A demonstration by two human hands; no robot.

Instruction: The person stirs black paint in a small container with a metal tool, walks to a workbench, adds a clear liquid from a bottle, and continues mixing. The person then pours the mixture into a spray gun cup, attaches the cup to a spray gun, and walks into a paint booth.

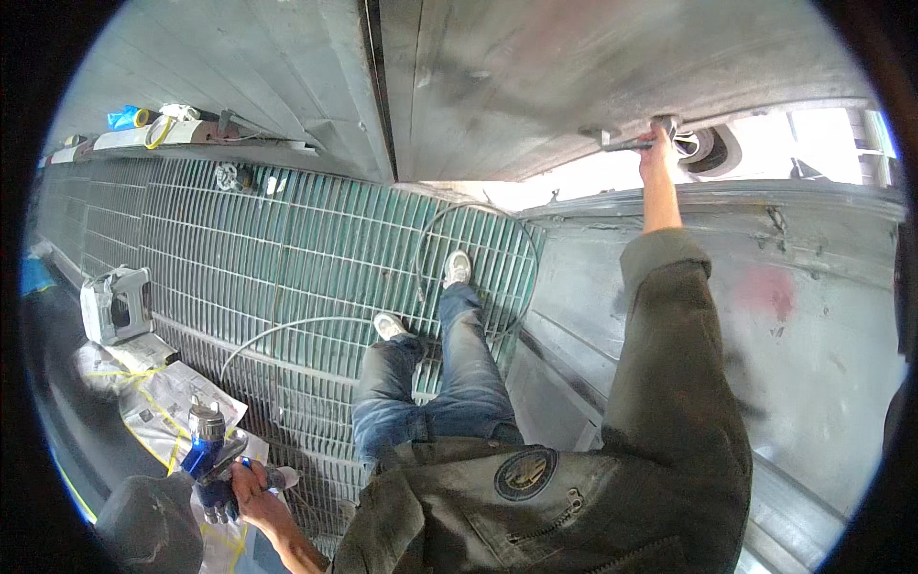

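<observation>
At the lower left, my left hand (256, 496) is wrapped round the grip of a blue and silver spray gun (205, 457). Its knurled metal head points away from me, and a large grey rounded part (153, 521), which looks like its cup, lies close to the camera. My right arm reaches far forward to the upper right. There my right hand (658, 153) closes round a metal handle (623, 145) at the lower edge of a grey metal panel (535, 86). Some of its fingers are hidden behind the handle.
I stand on a metal floor grating (316, 249) with a dark hose (287, 327) looping across it. A grey panel (765, 297) rises at my right. Masking paper (163, 402) and a white jug (117, 306) lie at left. Tape rolls (158, 129) rest on a far ledge.
</observation>
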